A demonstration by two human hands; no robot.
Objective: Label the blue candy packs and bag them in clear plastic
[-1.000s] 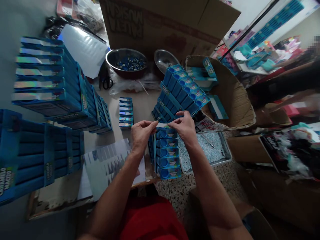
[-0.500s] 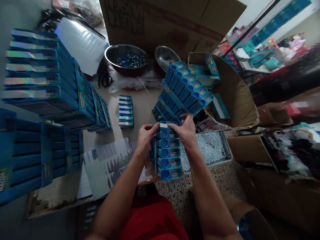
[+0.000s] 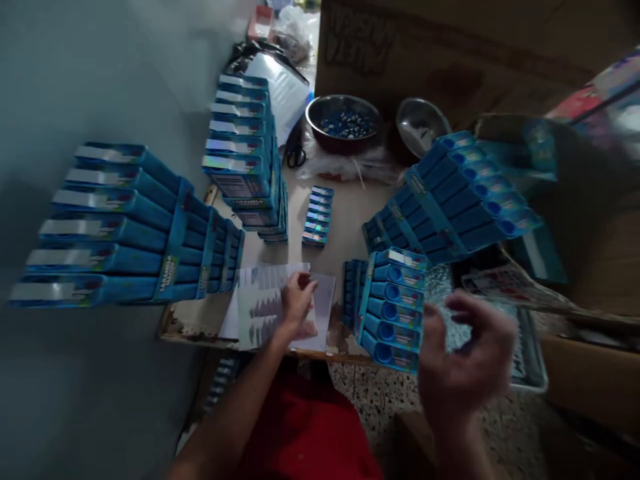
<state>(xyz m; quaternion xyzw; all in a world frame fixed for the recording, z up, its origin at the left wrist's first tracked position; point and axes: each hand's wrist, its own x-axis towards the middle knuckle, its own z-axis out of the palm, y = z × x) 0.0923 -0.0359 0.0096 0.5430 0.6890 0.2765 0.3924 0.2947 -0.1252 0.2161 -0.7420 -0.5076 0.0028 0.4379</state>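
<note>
My left hand (image 3: 297, 300) is over a sheet of silvery labels (image 3: 257, 287) on the table, its fingers curled together in a pinch. What the fingertips hold, if anything, is too small to make out. To the right, my right hand (image 3: 465, 353) is raised and blurred, with thumb and fingers apart and no visible object between them. Beside it stands a stack of blue candy boxes (image 3: 393, 313) marked "Caramelo Macizo". The top box carries a pale label (image 3: 406, 259); the round openings on those below show no label.
More blue box stacks stand left (image 3: 135, 233), further back (image 3: 250, 153) and right (image 3: 450, 193). A small box stack (image 3: 317, 217) sits mid-table. Behind are a metal bowl of candies (image 3: 345, 127), another metal bowl (image 3: 423, 127) and scissors (image 3: 297, 157). A tray (image 3: 535, 373) of pale pieces lies right.
Both hands have left the top box, where they were pressing a label. The left hand went to the label sheet, the right lifted away rightward. The view has turned left.
</note>
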